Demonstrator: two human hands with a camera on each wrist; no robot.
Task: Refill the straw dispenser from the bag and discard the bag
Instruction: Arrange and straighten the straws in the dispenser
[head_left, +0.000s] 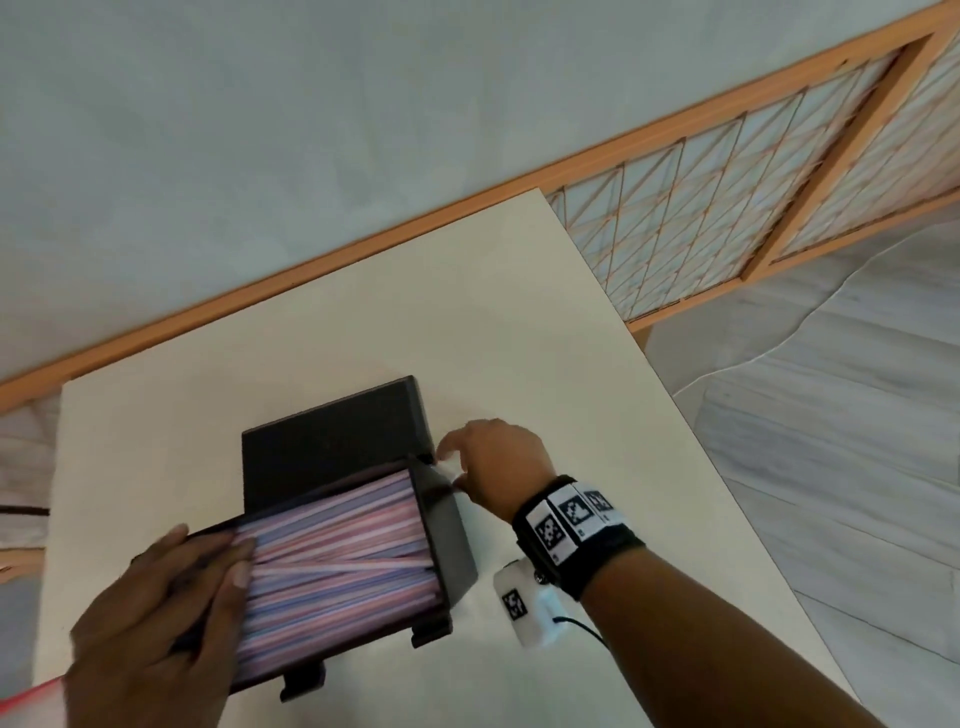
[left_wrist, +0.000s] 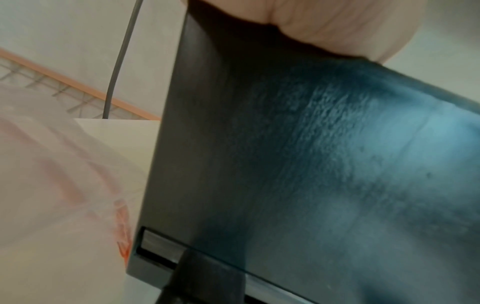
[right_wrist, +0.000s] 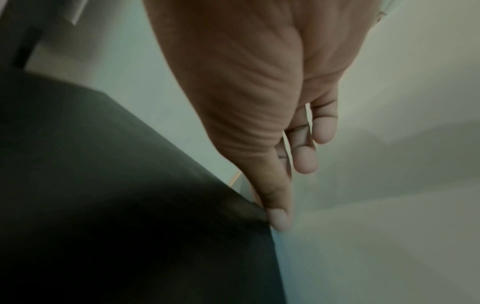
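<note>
The dark wooden box-shaped straw dispenser (head_left: 447, 540) sits on the pale cream table (head_left: 363, 322), its hinged lid (head_left: 332, 441) thrown open toward the wall, and its tray is packed with pink, white and lilac straws (head_left: 337, 561) lying lengthwise. Your left hand (head_left: 156, 618) covers the dispenser's left end — fingers straight and close together, flat across the straw ends and the rim. Your right hand (head_left: 493, 462) is at the dispenser's right rear corner; in the right wrist view the thumb (right_wrist: 275, 205) presses against that dark corner, while the other fingers hang loosely, slightly apart. Left of the dispenser, the left wrist view shows a filmy clear plastic bag with orange-red print (left_wrist: 78, 174) lying on the table. Behind the dispenser runs an orange wooden lattice frame (head_left: 779, 171) along the wall.
</note>
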